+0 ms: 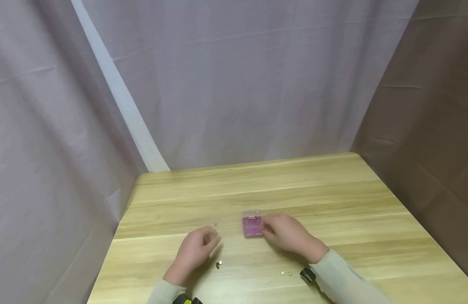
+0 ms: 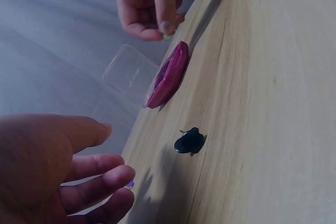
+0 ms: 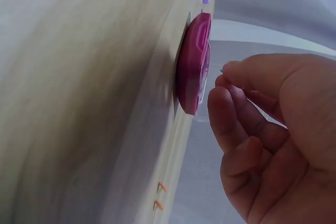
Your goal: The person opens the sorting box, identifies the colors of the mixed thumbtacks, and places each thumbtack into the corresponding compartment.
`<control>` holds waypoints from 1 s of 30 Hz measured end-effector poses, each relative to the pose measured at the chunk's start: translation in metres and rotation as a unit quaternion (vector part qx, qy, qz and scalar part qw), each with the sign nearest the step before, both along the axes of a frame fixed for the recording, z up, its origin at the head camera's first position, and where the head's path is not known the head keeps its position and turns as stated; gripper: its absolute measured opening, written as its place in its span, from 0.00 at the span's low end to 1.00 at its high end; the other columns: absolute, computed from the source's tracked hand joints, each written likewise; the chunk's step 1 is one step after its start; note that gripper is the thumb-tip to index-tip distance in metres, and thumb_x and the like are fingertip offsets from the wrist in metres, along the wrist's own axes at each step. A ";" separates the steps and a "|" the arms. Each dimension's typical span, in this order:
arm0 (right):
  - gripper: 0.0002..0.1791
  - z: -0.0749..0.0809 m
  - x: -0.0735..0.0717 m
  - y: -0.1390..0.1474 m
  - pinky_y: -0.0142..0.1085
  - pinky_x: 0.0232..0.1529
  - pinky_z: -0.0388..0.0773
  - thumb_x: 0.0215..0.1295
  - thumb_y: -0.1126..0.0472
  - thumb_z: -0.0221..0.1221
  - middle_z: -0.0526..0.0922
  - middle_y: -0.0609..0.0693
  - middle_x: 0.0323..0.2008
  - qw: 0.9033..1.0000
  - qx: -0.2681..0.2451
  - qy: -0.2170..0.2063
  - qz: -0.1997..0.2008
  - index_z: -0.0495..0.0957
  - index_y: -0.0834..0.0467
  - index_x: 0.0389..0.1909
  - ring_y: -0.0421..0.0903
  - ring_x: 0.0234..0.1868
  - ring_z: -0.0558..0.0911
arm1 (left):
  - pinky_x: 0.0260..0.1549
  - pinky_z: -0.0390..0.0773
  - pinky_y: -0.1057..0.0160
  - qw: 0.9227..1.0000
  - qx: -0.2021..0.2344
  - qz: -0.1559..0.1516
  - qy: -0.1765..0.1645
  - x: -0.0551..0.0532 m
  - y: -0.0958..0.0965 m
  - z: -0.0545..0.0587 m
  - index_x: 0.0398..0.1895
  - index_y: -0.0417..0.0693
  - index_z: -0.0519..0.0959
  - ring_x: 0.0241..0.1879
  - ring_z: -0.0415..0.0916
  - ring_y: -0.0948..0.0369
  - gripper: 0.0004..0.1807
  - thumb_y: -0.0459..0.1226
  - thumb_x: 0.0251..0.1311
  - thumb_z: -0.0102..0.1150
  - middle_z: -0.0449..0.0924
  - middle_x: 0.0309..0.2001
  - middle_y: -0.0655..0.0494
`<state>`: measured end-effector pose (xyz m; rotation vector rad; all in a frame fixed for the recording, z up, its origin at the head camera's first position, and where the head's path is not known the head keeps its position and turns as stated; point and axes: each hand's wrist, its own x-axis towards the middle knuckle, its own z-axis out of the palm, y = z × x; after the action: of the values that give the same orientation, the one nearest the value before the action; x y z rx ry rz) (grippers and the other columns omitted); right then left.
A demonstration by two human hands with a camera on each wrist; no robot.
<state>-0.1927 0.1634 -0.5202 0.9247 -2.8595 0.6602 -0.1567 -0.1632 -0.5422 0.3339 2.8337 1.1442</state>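
A small pink box with compartments lies on the table, its clear lid swung back. My right hand is just over the box's right edge, thumb and forefinger pinching a tiny yellow-green stud, mostly hidden by the fingertips. To the left of the box, my left hand hovers above the table with loosely bent fingers and nothing in them. Beside it lies a dark, glossy piece with a thin pin, close to a small gold-coloured piece.
Two small gold-green pieces lie near the right wrist. Beyond the right hand are two orange pieces with pins. A tiny purple piece lies past the left hand. Curtains stand behind the wooden table.
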 end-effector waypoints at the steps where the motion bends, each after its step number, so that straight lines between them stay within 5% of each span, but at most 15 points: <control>1: 0.08 -0.001 -0.001 -0.001 0.31 0.29 0.77 0.70 0.63 0.69 0.77 0.32 0.26 1.000 -0.002 0.003 -0.002 0.82 0.46 0.34 0.32 0.25 0.73 | 0.36 0.82 0.60 1.000 -0.002 -0.003 0.000 -0.001 0.001 0.000 0.47 0.56 0.86 0.26 0.78 0.69 0.09 0.49 0.77 0.65 0.85 0.34 0.67; 30: 0.07 -0.011 -0.010 -0.017 0.34 0.32 0.78 0.67 0.62 0.73 0.83 0.36 0.30 0.999 0.026 0.034 -0.006 0.84 0.48 0.34 0.34 0.28 0.76 | 0.33 0.79 0.62 0.999 -0.016 -0.033 0.002 -0.001 0.011 -0.003 0.44 0.56 0.86 0.28 0.76 0.69 0.08 0.48 0.75 0.67 0.81 0.30 0.70</control>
<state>-0.2028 0.1461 -0.5307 0.9163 -2.8330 0.5460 -0.1579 -0.1522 -0.5454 0.4236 2.8180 1.0859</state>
